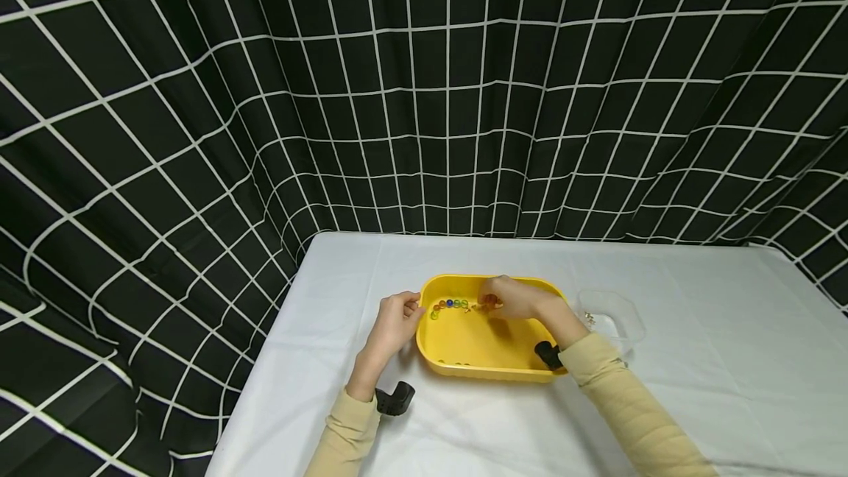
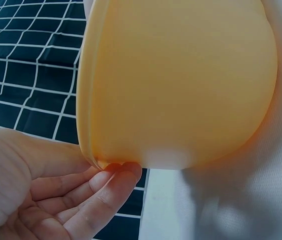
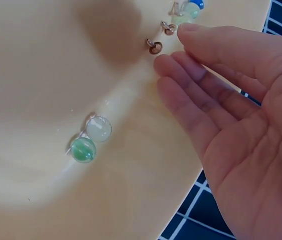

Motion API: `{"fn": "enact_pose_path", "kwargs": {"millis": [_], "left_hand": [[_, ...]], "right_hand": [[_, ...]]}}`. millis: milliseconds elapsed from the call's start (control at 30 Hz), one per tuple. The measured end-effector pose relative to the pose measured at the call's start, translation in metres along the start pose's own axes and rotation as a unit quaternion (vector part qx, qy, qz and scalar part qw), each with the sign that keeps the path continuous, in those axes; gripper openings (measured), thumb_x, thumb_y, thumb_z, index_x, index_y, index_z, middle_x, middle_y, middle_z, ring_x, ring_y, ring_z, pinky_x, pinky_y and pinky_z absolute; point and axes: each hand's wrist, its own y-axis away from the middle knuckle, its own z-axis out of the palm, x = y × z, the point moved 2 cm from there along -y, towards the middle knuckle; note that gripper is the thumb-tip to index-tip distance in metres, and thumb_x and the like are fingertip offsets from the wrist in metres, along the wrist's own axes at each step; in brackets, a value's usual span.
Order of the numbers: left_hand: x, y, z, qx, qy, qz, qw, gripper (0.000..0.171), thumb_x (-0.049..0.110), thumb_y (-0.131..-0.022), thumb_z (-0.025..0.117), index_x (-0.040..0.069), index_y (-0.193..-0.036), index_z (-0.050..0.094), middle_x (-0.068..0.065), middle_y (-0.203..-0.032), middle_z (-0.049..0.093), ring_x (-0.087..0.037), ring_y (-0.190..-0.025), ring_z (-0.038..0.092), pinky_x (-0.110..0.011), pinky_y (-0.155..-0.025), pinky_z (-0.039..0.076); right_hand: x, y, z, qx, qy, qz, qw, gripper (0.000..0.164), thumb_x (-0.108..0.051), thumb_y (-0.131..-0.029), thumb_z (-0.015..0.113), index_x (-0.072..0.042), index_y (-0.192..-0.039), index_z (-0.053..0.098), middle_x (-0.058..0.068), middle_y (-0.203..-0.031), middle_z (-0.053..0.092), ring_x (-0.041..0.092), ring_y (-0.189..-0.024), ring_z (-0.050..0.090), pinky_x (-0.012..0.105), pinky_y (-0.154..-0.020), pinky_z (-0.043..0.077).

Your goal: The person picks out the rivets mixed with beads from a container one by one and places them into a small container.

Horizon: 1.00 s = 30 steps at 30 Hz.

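A yellow plastic basin (image 1: 486, 372) stands on the white-covered table. Thumb and fingers of my left hand (image 1: 395, 322) pinch its left rim; the left wrist view shows that hand (image 2: 81, 195) from outside the wall. My right hand (image 1: 513, 297) reaches inside, near the far wall. In the right wrist view, its thumb and fingers (image 3: 163, 65) are close to small coppery metal pieces with rings (image 3: 154, 47). The index fingertip is hidden, so a hold there cannot be made out. A row of coloured glass marbles (image 1: 450, 303) lies left of the hand. A green marble (image 3: 83, 150) touches a clear one (image 3: 99, 129).
Right of the basin, partly behind my right forearm, is a clear plastic container (image 1: 626, 315) with a few small gold pieces (image 1: 589, 318). More marbles peep over the basin's near rim. A black curtain with a white grid (image 1: 464, 94) hangs behind the table.
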Motion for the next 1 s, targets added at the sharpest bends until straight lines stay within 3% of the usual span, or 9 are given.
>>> {"fn": "enact_pose_path", "kwargs": {"millis": [233,467,733,1000], "left_hand": [[0.0,0.0,0.001,-0.001,-0.002,-0.007,1.0,0.026,0.0,-0.086,0.062,-0.013,-0.108,0.061,-0.014,-0.086,0.063,-0.022,-0.077,0.061,-0.025,-0.066,0.052],[0.001,0.0,0.001,0.002,-0.004,-0.003,1.0,0.025,-0.001,-0.085,0.063,-0.013,-0.107,0.061,-0.014,-0.084,0.063,-0.022,-0.075,0.061,-0.024,-0.065,0.052],[0.001,-0.001,0.001,0.005,-0.001,-0.007,1.0,0.025,-0.001,-0.085,0.063,-0.013,-0.106,0.062,-0.013,-0.083,0.062,-0.019,-0.073,0.06,-0.022,-0.063,0.052],[0.001,0.0,0.0,0.003,-0.002,-0.015,0.9999,0.026,0.0,-0.085,0.063,-0.013,-0.107,0.061,-0.012,-0.084,0.062,-0.019,-0.074,0.06,-0.022,-0.064,0.051]], "right_hand": [[0.001,-0.001,0.003,-0.019,0.024,0.023,0.999,0.009,0.005,-0.08,0.064,0.002,-0.088,0.064,0.009,-0.076,0.055,0.022,-0.071,0.048,0.025,-0.063,0.039],[0.001,-0.002,0.005,-0.023,0.029,0.018,0.999,0.012,0.008,-0.077,0.064,0.002,-0.087,0.065,0.006,-0.074,0.055,0.015,-0.068,0.045,0.024,-0.061,0.04],[0.004,-0.004,0.009,-0.028,0.004,0.002,1.0,0.016,0.012,-0.072,0.061,0.001,-0.083,0.065,0.005,-0.071,0.056,0.009,-0.064,0.044,0.02,-0.057,0.04],[0.006,-0.007,0.012,-0.04,-0.021,0.012,0.999,0.012,0.009,-0.075,0.065,-0.002,-0.08,0.063,0.003,-0.07,0.056,0.007,-0.061,0.044,0.02,-0.057,0.041]]}}
